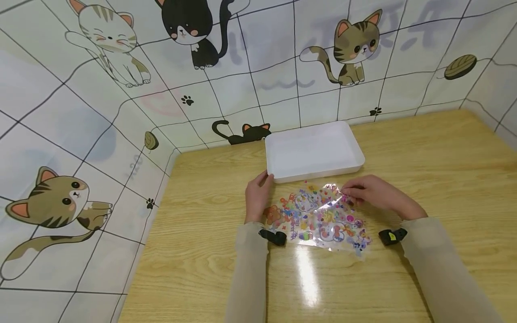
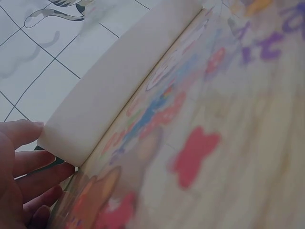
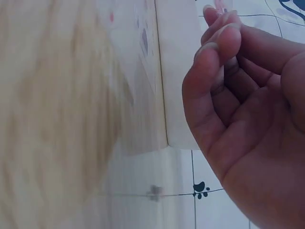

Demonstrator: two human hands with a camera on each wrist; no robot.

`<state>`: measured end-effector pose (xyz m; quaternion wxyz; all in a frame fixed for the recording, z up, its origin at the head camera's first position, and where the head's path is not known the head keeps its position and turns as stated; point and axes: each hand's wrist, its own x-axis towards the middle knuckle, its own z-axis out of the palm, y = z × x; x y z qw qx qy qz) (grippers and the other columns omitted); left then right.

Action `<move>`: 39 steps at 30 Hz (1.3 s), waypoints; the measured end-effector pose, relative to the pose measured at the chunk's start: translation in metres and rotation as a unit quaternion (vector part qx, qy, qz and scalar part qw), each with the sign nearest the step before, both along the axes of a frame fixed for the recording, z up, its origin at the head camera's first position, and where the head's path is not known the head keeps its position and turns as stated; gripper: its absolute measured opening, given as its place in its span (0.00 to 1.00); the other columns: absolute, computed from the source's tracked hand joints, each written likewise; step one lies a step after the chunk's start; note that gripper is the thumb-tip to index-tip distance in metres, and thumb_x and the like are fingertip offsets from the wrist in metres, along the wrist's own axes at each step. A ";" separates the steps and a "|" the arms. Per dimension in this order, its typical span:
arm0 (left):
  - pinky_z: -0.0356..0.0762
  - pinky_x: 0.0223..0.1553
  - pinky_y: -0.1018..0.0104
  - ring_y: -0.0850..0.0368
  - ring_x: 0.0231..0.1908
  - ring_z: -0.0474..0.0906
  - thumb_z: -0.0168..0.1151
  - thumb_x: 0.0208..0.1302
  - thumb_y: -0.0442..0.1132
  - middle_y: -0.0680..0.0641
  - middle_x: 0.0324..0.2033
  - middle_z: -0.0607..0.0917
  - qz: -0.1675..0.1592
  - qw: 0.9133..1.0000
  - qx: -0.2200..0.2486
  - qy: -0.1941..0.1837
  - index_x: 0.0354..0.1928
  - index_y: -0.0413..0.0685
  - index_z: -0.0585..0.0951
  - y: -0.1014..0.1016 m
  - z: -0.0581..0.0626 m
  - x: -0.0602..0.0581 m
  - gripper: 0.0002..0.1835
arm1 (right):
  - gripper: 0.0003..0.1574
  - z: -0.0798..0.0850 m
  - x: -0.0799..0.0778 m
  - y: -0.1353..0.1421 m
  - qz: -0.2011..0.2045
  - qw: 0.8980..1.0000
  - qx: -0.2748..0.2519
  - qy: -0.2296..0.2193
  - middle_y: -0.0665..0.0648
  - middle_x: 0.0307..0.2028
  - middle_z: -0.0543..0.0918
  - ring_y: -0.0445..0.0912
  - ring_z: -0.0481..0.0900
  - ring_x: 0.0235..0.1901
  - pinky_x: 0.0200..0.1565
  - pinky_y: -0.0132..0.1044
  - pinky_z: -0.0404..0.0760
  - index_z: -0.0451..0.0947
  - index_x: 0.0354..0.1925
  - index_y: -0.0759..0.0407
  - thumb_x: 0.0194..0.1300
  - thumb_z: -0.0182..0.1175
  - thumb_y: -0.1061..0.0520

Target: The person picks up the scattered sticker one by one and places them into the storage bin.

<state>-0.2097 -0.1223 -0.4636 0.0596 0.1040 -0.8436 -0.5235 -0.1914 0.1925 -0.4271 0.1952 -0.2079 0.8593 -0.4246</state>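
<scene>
A white rectangular tray [image 1: 315, 152] sits against the wall at the back of the table. My left hand [image 1: 257, 195] is at its near left corner; in the left wrist view, thumb and fingertips touch the tray's end, fingers fairly straight. In front of the tray lies a clear sheet of colourful cartoon stickers [image 1: 319, 220], with bears, bunnies and small shapes. Above the sheet's far right part is my right hand [image 1: 369, 190]. Its thumb and fingertips pinch a small pink see-through sticker [image 3: 221, 6], most of it hidden by the fingers.
A wood-grain table [image 1: 202, 233] carries everything. Tiled wall panels [image 1: 278, 85] printed with cartoon cats rise behind and to the left. Black straps with small devices [image 1: 274, 237] are on both wrists, over beige sleeves [image 1: 248, 273]. Light glares off the table below the sheet.
</scene>
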 end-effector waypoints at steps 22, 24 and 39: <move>0.60 0.56 0.56 0.58 0.56 0.66 0.51 0.57 0.61 0.58 0.51 0.76 0.020 1.000 -0.005 -0.002 0.51 0.63 0.78 0.000 0.001 -0.003 0.23 | 0.19 0.001 -0.004 -0.012 -0.108 0.990 -0.087 -0.025 0.60 0.27 0.75 0.48 0.73 0.27 0.33 0.42 0.76 0.72 0.47 0.60 0.65 0.49 0.48; 0.59 0.56 0.56 0.58 0.56 0.65 0.51 0.57 0.62 0.58 0.52 0.76 0.019 1.000 -0.006 -0.005 0.51 0.64 0.78 0.001 0.000 -0.003 0.23 | 0.22 0.000 -0.004 -0.014 -0.124 0.987 -0.093 -0.031 0.61 0.29 0.76 0.49 0.74 0.28 0.35 0.40 0.76 0.72 0.48 0.61 0.65 0.49 0.47; 0.58 0.57 0.57 0.60 0.57 0.65 0.50 0.58 0.62 0.60 0.52 0.76 0.019 1.000 -0.013 -0.012 0.52 0.65 0.77 0.001 0.000 -0.002 0.23 | 0.27 0.011 -0.015 -0.017 -0.208 0.967 -0.146 -0.030 0.66 0.40 0.79 0.51 0.78 0.35 0.39 0.42 0.77 0.68 0.51 0.65 0.64 0.50 0.46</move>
